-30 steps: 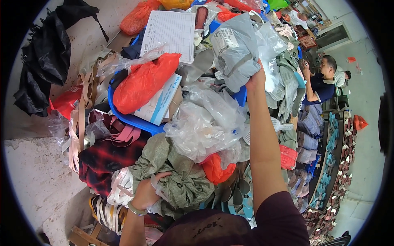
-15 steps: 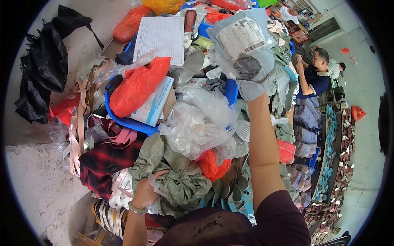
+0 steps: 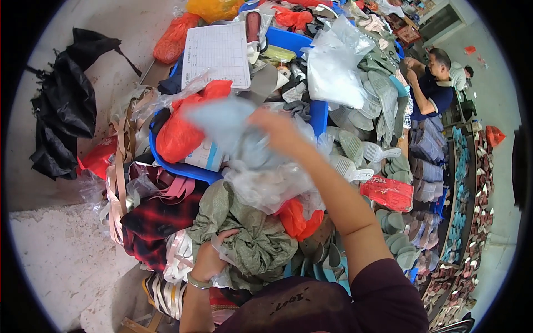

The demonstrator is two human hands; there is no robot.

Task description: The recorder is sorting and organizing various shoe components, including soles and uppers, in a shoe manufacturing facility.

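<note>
Left hand (image 3: 211,262): fingers curled, gripped bunched grey-green sack (image 3: 250,247), not yet released. Right hand (image 3: 277,132): blurred, seemingly closed on pale grey bag (image 3: 219,117), which hung over blue bin (image 3: 195,172), not yet set down. Red bag (image 3: 175,140) lay in bin.

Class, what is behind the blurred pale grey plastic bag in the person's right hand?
Parts of a crumpled red plastic bag and a white-and-blue cardboard box show behind the pale grey bag. Whatever else it covers in the blue plastic bin cannot be seen.
</note>
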